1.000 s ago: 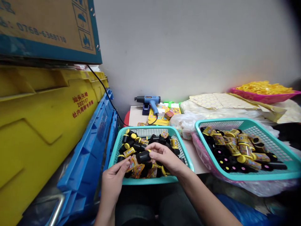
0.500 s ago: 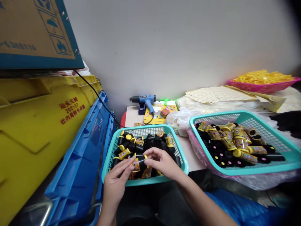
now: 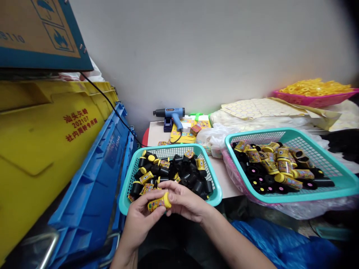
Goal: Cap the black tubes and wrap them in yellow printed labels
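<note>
Both my hands meet at the front rim of the left teal basket (image 3: pixel 131 175), which holds several small black tubes with yellow caps and yellow labels. My left hand (image 3: pixel 141 220) and my right hand (image 3: pixel 186 203) are both closed on one small tube with a yellow label and yellow cap (image 3: pixel 159 202), held on its side between the fingertips. The tube sits just in front of and above the basket's near edge.
A second teal basket (image 3: pixel 340 177) of labelled tubes stands at the right on a plastic bag. Behind lie a blue heat gun (image 3: pixel 172 114), sticker sheets (image 3: pixel 258 108) and a pink tray of yellow rings (image 3: pixel 314 98). Yellow and blue crates (image 3: pixel 56 142) lean at the left.
My hands have drawn back from inside the basket to its near rim. The label now wraps the black tube, and its yellow cap shows.
</note>
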The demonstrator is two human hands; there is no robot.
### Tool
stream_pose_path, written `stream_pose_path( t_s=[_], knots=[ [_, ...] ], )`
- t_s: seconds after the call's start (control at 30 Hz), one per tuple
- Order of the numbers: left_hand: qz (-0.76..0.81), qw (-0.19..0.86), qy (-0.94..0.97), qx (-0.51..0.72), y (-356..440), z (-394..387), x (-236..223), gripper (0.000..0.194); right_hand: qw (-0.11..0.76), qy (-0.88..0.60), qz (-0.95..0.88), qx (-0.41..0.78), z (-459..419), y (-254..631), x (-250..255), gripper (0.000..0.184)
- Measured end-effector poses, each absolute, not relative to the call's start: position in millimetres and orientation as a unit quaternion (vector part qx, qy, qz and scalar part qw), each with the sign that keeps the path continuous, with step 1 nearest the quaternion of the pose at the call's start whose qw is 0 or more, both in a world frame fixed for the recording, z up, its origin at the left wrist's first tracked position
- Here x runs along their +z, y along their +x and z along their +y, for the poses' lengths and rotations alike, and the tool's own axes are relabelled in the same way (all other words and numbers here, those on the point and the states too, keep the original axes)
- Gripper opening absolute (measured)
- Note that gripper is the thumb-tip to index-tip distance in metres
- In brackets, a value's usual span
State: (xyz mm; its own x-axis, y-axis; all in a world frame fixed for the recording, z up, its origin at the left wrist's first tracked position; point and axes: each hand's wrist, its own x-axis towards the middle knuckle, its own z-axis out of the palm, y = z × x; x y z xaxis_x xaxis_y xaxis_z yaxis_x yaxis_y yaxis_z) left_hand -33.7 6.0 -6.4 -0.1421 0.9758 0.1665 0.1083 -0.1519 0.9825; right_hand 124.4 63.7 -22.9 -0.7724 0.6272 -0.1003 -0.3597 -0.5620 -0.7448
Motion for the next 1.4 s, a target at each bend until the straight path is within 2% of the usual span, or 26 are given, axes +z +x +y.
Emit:
stream_pose_path(
  t_s=[0.07,0.23,0.43,0.53,0.63,0.87,0.93,1.13,1.4],
  knots=[
    [0.511,0.393,0.548,0.533,-33.3,4.7,-6.3,0.019,0.271,-0.166,-0.361,0.877,59.3,125.6,-22.7,0.049],
    [0.498,0.398,0.552,0.536,-34.6,5.3,-13.1,0.024,0.330,-0.165,-0.377,0.850,48.0,133.7,-18.8,0.038],
    [0.501,0.463,0.445,0.580,-26.1,0.8,-26.6,0.037,0.387,-0.263,-0.506,0.724,42.4,129.1,-22.2,0.058],
    [0.492,0.484,0.416,0.592,-22.1,-3.3,-29.6,0.042,0.406,-0.306,-0.549,0.664,41.8,122.8,-21.5,0.048],
    [0.446,0.524,0.416,0.595,-21.4,-7.1,-31.7,0.049,0.398,-0.316,-0.556,0.658,44.7,119.9,-18.1,0.038],
    [0.379,0.585,0.421,0.580,-21.8,-8.0,-28.2,0.060,0.318,-0.309,-0.583,0.681,61.9,127.4,-14.8,0.040],
    [0.365,0.599,0.397,0.592,-23.0,-4.1,-24.8,0.057,0.319,-0.293,-0.561,0.706,64.2,129.4,-16.6,0.041],
    [0.415,0.597,0.328,0.603,-28.8,8.5,-27.4,0.023,0.348,-0.263,-0.477,0.763,61.1,131.2,-24.4,0.046],
    [0.438,0.608,0.265,0.607,-20.8,14.2,-32.0,0.027,0.358,-0.285,-0.467,0.756,55.5,126.9,-27.5,0.044]
  ],
)
